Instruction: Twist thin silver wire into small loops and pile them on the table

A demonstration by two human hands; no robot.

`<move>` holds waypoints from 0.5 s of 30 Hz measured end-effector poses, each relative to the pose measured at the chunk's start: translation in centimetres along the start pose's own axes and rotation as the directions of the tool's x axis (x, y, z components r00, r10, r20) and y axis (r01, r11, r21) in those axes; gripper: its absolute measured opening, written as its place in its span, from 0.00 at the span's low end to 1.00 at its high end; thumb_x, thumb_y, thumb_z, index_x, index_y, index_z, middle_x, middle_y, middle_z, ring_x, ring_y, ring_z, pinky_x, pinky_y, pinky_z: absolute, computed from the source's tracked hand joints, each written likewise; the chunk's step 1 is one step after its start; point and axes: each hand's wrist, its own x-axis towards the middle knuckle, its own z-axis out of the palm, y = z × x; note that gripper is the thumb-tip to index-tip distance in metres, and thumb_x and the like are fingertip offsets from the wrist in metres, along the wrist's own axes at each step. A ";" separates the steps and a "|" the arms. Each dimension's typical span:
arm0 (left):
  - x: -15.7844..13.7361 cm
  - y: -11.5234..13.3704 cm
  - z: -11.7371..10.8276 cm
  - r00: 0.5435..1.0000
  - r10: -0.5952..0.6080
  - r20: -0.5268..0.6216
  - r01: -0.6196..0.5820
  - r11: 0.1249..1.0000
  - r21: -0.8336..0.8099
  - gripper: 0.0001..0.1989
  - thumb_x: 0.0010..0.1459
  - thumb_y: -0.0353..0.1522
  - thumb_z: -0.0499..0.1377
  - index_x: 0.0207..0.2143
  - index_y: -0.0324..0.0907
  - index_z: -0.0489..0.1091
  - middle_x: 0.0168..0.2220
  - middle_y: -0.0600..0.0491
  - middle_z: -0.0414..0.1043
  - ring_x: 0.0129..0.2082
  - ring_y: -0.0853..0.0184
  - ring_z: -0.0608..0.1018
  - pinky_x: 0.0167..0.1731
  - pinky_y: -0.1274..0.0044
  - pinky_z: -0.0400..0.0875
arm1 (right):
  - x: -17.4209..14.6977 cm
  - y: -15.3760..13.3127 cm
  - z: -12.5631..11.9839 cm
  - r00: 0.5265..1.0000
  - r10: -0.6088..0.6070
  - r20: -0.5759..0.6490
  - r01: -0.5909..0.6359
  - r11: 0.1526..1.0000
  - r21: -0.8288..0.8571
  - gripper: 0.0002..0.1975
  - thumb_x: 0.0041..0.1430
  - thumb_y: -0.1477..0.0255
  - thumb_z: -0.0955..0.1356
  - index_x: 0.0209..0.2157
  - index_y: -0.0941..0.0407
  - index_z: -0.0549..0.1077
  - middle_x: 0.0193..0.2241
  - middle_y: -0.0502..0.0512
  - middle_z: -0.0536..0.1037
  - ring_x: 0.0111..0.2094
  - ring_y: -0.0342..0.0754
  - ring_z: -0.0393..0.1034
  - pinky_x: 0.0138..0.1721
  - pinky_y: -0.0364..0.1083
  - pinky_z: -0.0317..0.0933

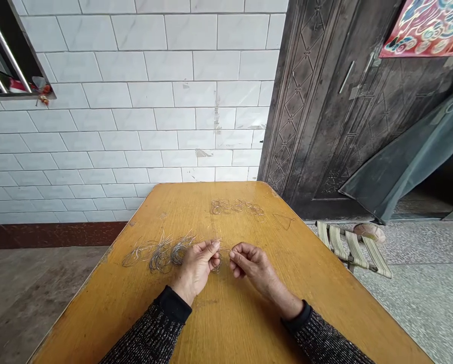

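Note:
Over the middle of the table, my left hand (199,263) is closed in a pinch on a thin wire (225,249). My right hand (252,265) pinches the same wire a short way to the right, the fingertips of both hands close together. Beside and behind my left hand lie loose coils of grey wire (160,257), partly hidden by that hand. Farther back on the table is a row of thin copper-coloured wire loops (236,207). A single bent wire (285,221) rests near the right edge.
The yellow wooden table (226,328) reaches toward a white tiled wall (135,101). A dark carved door (324,126) with a grey-green curtain (408,156) stands at the right. A low stool with woven straps (355,247) is on the floor beside the table.

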 end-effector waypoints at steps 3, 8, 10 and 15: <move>-0.2 -0.3 0.2 0.998 0.051 -0.029 -0.050 0.999 0.012 0.13 0.40 0.35 0.66 0.26 0.36 0.70 0.24 0.54 0.66 0.22 0.77 0.67 0.23 0.84 0.62 | 1.1 -0.5 -0.7 0.998 -0.024 -0.050 0.022 0.999 -0.035 0.17 0.45 0.59 0.68 0.21 0.58 0.64 0.15 0.47 0.69 0.14 0.36 0.61 0.16 0.38 0.54; -1.1 -1.1 0.6 0.964 0.257 0.064 -0.260 0.878 0.402 0.09 0.51 0.36 0.57 0.28 0.38 0.70 0.24 0.53 0.67 0.20 0.74 0.66 0.21 0.81 0.61 | 6.2 -1.0 -1.4 0.990 0.012 -0.140 -0.018 0.999 -0.041 0.15 0.43 0.62 0.69 0.20 0.58 0.64 0.15 0.47 0.70 0.13 0.36 0.60 0.14 0.37 0.53; -1.8 -1.3 0.7 0.855 0.436 0.280 -0.511 0.617 0.599 0.08 0.53 0.32 0.54 0.27 0.39 0.71 0.27 0.51 0.69 0.27 0.70 0.70 0.29 0.78 0.63 | 9.1 -0.7 -1.2 0.982 0.060 -0.178 -0.070 0.997 -0.046 0.13 0.44 0.65 0.69 0.20 0.58 0.63 0.15 0.47 0.69 0.14 0.36 0.60 0.14 0.36 0.54; -3.1 -1.5 0.6 0.573 0.422 0.702 -0.774 0.000 0.633 0.10 0.56 0.27 0.49 0.31 0.42 0.70 0.29 0.51 0.69 0.27 0.70 0.71 0.27 0.79 0.63 | 15.5 0.6 0.0 0.968 0.133 -0.214 -0.155 0.984 -0.089 0.10 0.53 0.71 0.65 0.21 0.58 0.63 0.17 0.48 0.69 0.15 0.36 0.61 0.16 0.37 0.57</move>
